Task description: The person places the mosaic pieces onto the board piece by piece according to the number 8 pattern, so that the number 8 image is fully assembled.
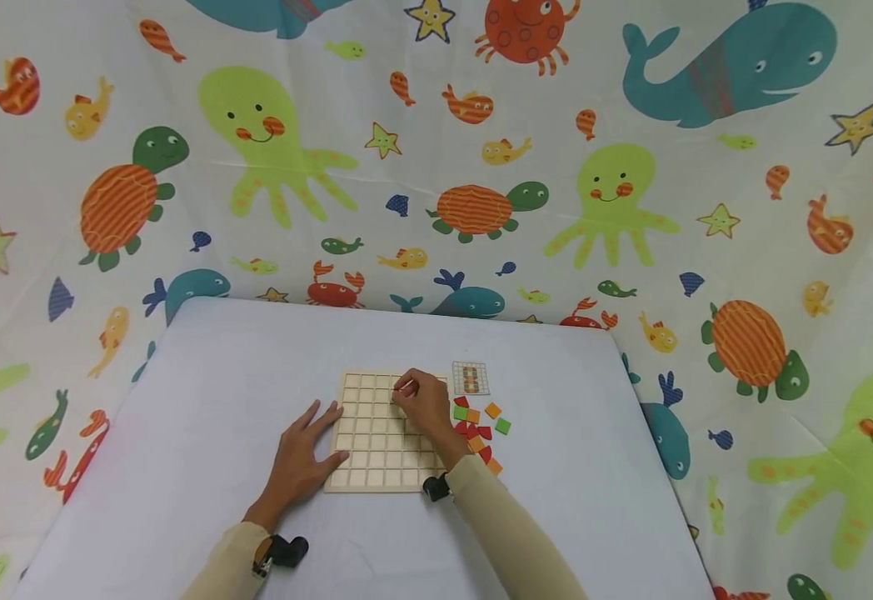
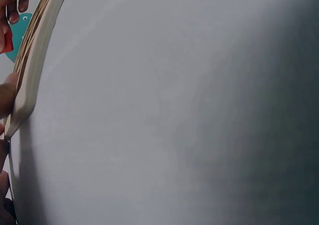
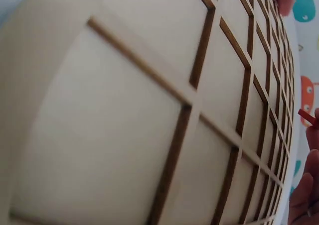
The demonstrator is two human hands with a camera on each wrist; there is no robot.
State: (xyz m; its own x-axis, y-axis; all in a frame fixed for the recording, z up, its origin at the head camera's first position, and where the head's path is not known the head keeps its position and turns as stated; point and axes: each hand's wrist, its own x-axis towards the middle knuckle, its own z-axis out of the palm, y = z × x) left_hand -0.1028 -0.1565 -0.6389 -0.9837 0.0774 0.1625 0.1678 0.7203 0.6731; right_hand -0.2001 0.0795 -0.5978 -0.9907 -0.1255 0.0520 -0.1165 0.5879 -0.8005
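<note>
A square wooden grid board lies on the table with thin raised bars between its cells. My left hand rests at the board's left edge, thumb and fingers spread apart. Over the upper part of the grid, my right hand pinches a small red tile between thumb and fingertips. The tile is held clear of the cells in the right wrist view, and its full shape is hidden by the fingers. Those board cells that show hold no tiles.
Loose red, orange and green tiles lie scattered right of the board, some partly behind the right forearm. A small card with a coloured grid pattern lies beyond them. A white cloth covers the table; a sea-animal curtain hangs behind.
</note>
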